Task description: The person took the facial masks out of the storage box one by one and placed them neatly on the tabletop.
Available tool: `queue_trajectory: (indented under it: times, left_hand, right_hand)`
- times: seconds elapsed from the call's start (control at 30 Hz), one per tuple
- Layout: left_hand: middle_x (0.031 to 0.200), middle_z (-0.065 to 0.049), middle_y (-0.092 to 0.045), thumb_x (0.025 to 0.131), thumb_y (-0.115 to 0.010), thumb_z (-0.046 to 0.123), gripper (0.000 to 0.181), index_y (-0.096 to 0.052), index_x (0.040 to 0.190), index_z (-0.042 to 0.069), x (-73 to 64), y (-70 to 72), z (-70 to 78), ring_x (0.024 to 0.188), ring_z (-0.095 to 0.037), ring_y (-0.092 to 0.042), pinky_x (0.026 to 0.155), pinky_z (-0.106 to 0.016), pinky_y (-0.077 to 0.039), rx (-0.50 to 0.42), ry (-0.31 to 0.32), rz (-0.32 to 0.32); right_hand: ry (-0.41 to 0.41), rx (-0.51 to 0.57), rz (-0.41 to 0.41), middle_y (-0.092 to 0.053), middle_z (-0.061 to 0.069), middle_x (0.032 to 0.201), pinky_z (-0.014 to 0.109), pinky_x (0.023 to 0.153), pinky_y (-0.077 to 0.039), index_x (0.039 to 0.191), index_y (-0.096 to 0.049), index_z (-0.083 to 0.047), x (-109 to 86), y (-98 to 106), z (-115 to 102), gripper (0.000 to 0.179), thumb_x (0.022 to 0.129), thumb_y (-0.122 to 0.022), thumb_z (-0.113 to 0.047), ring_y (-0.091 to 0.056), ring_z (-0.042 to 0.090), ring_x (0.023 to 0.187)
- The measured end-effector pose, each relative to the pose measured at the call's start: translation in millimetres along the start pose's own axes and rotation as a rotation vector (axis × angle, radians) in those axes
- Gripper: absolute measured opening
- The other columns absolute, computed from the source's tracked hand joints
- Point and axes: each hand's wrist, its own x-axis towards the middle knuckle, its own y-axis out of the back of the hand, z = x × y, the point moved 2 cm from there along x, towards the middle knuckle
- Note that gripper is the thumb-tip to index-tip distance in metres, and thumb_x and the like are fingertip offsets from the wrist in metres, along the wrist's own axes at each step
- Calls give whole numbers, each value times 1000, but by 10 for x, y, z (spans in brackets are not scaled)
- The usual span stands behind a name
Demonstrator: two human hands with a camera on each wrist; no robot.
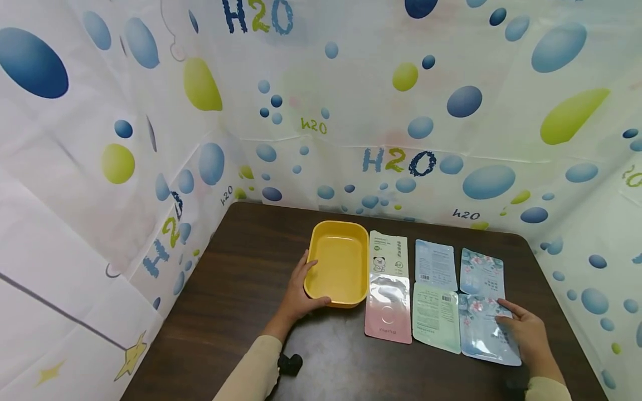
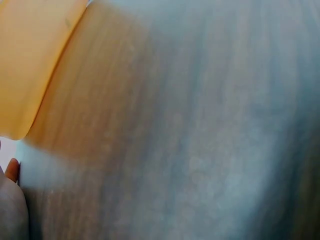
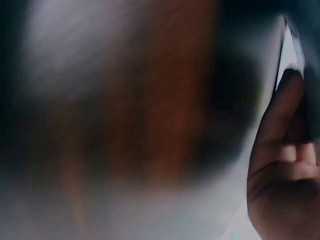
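Observation:
A yellow tray [image 1: 338,264] sits at the middle of the brown table, and my left hand [image 1: 299,295] grips its near left corner, fingers over the left rim and thumb along the front wall. In the left wrist view the tray [image 2: 37,65] fills the upper left, part of the hand [image 2: 12,205] below it. My right hand [image 1: 529,331] holds the right edge of a shiny blue flower-print face mask packet [image 1: 484,334], two fingertips lying on its top face. In the right wrist view this hand [image 3: 280,170] meets a thin pale edge; other fingers are partly hidden.
Left of the blue packet lie a pale green packet [image 1: 436,317], a pink packet [image 1: 388,312], a green-and-cream panda packet [image 1: 388,253], a light blue packet [image 1: 435,264] and another flower-print packet [image 1: 481,273]. A printed curtain [image 1: 346,111] stands close behind the table [image 1: 251,250].

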Motion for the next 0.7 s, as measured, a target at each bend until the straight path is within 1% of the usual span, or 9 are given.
queue_trajectory:
  times: [0.1,0.13,0.2,0.27,0.4,0.5,0.6,0.7]
  left_hand:
    - [165,-3,-15,63,-86,57,102,-45,144,12,1,2,0,149,-33,-23,112,-63,-28,1,5,-4]
    - [165,-3,-15,63,-86,57,102,-45,144,12,1,1,1,149,-33,-23,112,-63,-28,1,6,-4]
    - [165,-3,-15,63,-87,55,101,-45,144,12,2,1,3,149,-33,-23,112,-63,-28,0,7,-3]
    - [165,-3,-15,64,-87,52,100,-45,144,11,2,0,5,149,-34,-23,113,-63,-28,-1,8,-2]
    - [165,-1,-15,64,-87,52,99,-45,144,12,-1,-4,-1,149,-34,-23,112,-63,-28,3,3,-2]
    - [165,0,-15,64,-87,51,99,-44,145,13,-4,-6,-15,149,-33,-23,112,-62,-29,12,2,-1]
    - [165,1,-15,64,-89,47,99,-44,145,12,-3,-7,-31,149,-33,-24,113,-61,-29,20,7,3]
    - [165,3,-15,63,-90,43,99,-43,146,13,-7,-8,-38,150,-30,-23,114,-59,-28,11,18,4]
  right_hand:
    - [39,-70,32,-22,27,158,63,113,-21,149,-35,-3,1,-12,27,67,89,-63,-7,-22,48,144]
    - [53,-94,38,-21,28,158,65,113,-20,149,-35,-2,-4,-15,25,68,87,-63,-6,-20,50,144]
    - [73,-157,48,-22,30,157,67,111,-22,149,-35,-2,-16,-24,17,69,87,-63,-8,-21,53,142]
    - [84,-228,53,-23,33,155,68,109,-24,150,-33,-2,-36,-32,7,72,87,-66,-14,-23,55,139]
    - [103,-361,69,-31,37,148,70,105,-29,149,-33,0,-76,-47,-2,75,85,-68,-19,-33,54,130]
    - [135,-398,88,-38,37,139,68,102,-34,145,-37,3,-99,-55,-9,73,84,-69,-19,-41,51,120]
    - [157,-411,101,-42,37,134,68,98,-36,143,-40,5,-112,-63,-9,72,83,-71,-20,-44,50,113]
    - [177,-400,132,-42,37,136,68,101,-35,142,-41,7,-118,-66,-15,72,82,-71,-17,-44,52,119]
